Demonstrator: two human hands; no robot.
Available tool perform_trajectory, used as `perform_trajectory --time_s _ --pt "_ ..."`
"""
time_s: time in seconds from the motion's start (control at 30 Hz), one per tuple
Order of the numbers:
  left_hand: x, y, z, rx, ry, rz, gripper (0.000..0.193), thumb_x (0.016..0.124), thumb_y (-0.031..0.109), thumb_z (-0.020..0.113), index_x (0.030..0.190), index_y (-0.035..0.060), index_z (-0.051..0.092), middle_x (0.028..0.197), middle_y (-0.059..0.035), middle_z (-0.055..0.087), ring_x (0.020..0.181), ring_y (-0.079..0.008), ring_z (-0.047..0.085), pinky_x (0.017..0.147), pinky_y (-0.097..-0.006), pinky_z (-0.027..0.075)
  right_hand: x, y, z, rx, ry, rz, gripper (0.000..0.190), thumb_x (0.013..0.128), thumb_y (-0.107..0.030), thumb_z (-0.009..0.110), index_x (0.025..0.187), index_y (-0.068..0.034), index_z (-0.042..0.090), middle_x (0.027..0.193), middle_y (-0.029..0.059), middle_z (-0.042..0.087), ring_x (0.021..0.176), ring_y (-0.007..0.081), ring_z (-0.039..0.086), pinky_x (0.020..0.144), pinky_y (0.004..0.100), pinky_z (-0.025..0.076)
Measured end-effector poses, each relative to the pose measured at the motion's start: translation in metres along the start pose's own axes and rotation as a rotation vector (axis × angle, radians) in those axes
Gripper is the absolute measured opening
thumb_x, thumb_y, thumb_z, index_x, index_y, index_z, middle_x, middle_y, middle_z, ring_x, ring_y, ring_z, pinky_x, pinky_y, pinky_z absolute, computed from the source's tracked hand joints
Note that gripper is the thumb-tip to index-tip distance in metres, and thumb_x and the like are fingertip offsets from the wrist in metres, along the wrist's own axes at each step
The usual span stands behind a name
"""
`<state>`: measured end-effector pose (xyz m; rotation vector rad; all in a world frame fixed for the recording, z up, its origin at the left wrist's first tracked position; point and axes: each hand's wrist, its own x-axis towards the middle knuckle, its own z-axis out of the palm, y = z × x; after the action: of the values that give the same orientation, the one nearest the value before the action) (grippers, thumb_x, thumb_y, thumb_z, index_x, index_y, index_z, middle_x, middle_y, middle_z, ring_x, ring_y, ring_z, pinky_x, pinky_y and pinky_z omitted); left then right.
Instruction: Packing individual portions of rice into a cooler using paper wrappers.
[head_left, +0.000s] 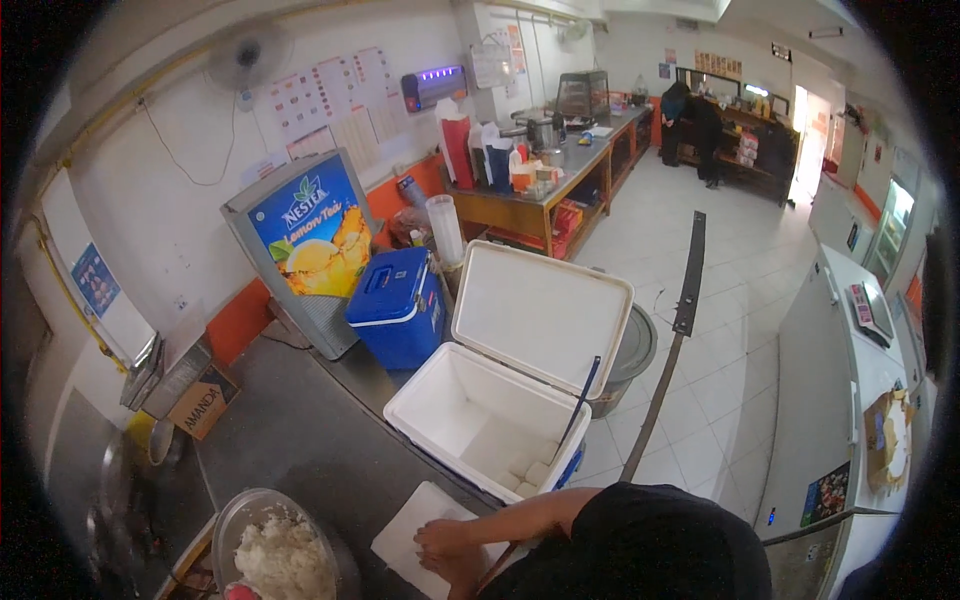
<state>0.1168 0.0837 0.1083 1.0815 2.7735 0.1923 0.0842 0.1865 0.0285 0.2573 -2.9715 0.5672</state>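
My right hand (447, 535), at the end of a bare forearm, rests over a stack of white paper sheets (405, 525) on the dark countertop. Just below it, close against it, is my left hand (459, 571), partly cut off by the picture's bottom edge. Both hands have curled fingers; whether anything is between them is hidden. To their left, a clear plastic tub (223, 536) holds cooked white rice (281, 555) and a red-ended utensil (241, 592). Beyond the paper stands an open cooler box (442, 390) with several white wrapped bundles (525, 472) in one corner.
The cooler's raised lid (544, 307) leans back beside a lidded grey bin (634, 345). A blue cooler (397, 307) and a Nestea dispenser (307, 232) stand behind. A chest freezer (817, 375) carries a scale (870, 311). Two people (686, 120) stand far back.
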Motion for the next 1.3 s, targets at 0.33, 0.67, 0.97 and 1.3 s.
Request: perform_trajectory --time_s 0.33,0.67,0.97,1.3 --pt "0.028 -0.051 0.015 -0.046 0.189 0.127 0.059 0.081 0.038 0.069 0.121 -0.0020 0.053 0.126 -0.0301 0.039 0.120 -0.0491 0.039 0.096 -0.0580 0.035 -0.050 -0.030 -0.021 -0.080 0.080 0.036 0.046 0.085 -0.036 0.063 0.114 -0.002 0.060 0.124 0.0160 0.050 0.118 0.0290 0.047 0.094 0.0413 0.041" --pt "0.038 -0.116 0.058 -0.103 0.301 0.255 0.038 0.083 0.028 0.068 0.106 -0.0022 0.061 0.108 -0.0259 0.051 0.107 -0.0448 0.049 0.086 -0.0538 0.042 -0.100 -0.020 0.020 -0.037 0.042 0.161 0.066 0.090 -0.027 0.055 0.142 0.008 0.036 0.148 0.0230 0.036 0.138 0.0364 0.034 0.113 0.0486 0.030" --pt "0.059 -0.149 0.080 -0.162 0.388 0.413 0.023 0.085 0.019 0.067 0.092 -0.0024 0.068 0.093 -0.0222 0.062 0.095 -0.0409 0.058 0.077 -0.0500 0.048 -0.034 0.025 0.010 0.065 -0.129 0.464 0.030 0.086 -0.019 0.057 0.111 -0.004 0.057 0.102 0.0195 0.064 0.100 0.0372 0.063 0.079 0.0477 0.053" --pt "0.057 -0.129 0.075 -0.229 0.113 0.058 0.017 0.080 0.015 0.069 0.078 -0.0023 0.071 0.075 -0.0175 0.069 0.063 -0.0332 0.065 0.061 -0.0439 0.051 -0.027 0.042 0.040 0.060 0.087 0.292 0.025 0.088 -0.025 0.055 0.082 -0.003 0.066 0.088 0.0213 0.065 0.088 0.0391 0.065 0.078 0.0483 0.052"
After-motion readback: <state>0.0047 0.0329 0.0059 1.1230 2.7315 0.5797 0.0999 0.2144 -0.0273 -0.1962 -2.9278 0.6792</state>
